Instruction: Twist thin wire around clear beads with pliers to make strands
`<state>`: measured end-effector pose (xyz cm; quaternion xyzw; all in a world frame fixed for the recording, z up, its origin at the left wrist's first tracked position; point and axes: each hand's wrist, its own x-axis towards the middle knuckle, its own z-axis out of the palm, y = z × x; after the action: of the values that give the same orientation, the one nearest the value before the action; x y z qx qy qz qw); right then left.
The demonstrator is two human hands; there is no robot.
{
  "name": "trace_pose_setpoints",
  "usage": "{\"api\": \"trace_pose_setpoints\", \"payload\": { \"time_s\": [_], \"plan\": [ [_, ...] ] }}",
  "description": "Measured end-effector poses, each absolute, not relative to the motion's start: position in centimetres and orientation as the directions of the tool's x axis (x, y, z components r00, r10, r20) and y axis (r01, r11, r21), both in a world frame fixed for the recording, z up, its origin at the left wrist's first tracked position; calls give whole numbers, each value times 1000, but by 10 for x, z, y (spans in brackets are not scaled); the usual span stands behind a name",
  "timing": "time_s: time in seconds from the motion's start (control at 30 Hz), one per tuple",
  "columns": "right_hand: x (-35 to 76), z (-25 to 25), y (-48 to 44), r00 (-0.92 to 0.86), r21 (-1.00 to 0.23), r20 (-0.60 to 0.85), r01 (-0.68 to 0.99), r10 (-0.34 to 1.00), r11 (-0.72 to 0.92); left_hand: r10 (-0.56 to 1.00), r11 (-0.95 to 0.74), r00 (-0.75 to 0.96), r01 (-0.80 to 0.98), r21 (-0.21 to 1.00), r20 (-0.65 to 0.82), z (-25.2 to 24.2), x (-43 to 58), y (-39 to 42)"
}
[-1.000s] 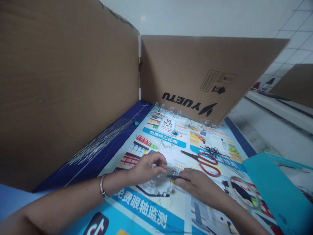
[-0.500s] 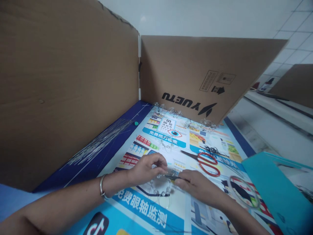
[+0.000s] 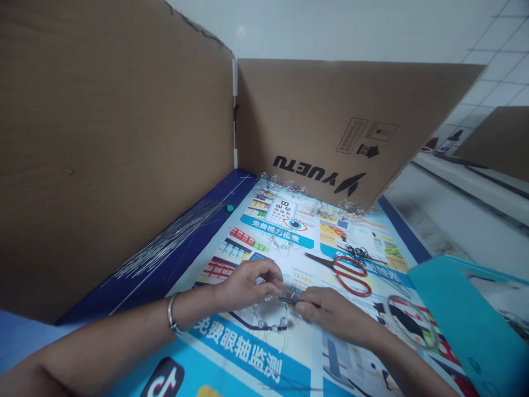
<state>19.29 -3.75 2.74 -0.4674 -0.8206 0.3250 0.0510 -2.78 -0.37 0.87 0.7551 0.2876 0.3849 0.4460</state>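
Observation:
My left hand [image 3: 256, 284] is closed, thumb and forefinger pinching the upper end of a strand of clear beads on thin wire [image 3: 261, 324]. The strand hangs below the fingers in a loop, close above the printed sheet. In my right hand [image 3: 320, 306] are slim dark tweezers [image 3: 289, 300], their tip pointing left at the wire beside my left fingertips. Whether the tip grips the wire is too small to tell. Red-handled scissors [image 3: 343, 271] lie beyond my right hand, blades toward the left.
Cardboard panels [image 3: 115, 138] stand at the left and back [image 3: 330, 121]. Many straight wires [image 3: 165, 237] lie at the left. Clear bead pieces [image 3: 289, 186] line the back edge. At the right are a clear ring-shaped coil [image 3: 413, 322], black wire loops [image 3: 359, 253] and a teal box [image 3: 450, 298].
Both hands stay almost where they were, with the same grips. The hanging bead loop has shifted slightly.

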Motion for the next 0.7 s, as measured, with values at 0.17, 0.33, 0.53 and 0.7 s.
{"api": "trace_pose_setpoints", "payload": {
  "time_s": [0.17, 0.33, 0.53, 0.7],
  "plan": [
    [192, 28, -37, -557, -572, -225, 740, 800, 355, 766, -455, 552, 101, 885, 330, 9, -28, -3],
    [193, 26, -37, -542, -575, -227, 745, 809, 338, 775, -442, 547, 108, 890, 318, 8, -27, -3],
    [192, 27, -37, -561, -558, -213, 742, 800, 371, 768, -446, 552, 98, 890, 324, 7, -28, -3],
    [191, 26, -38, -566, -567, -214, 735, 796, 371, 752, -472, 566, 104, 875, 338, 8, -28, -2]
  ]
}}
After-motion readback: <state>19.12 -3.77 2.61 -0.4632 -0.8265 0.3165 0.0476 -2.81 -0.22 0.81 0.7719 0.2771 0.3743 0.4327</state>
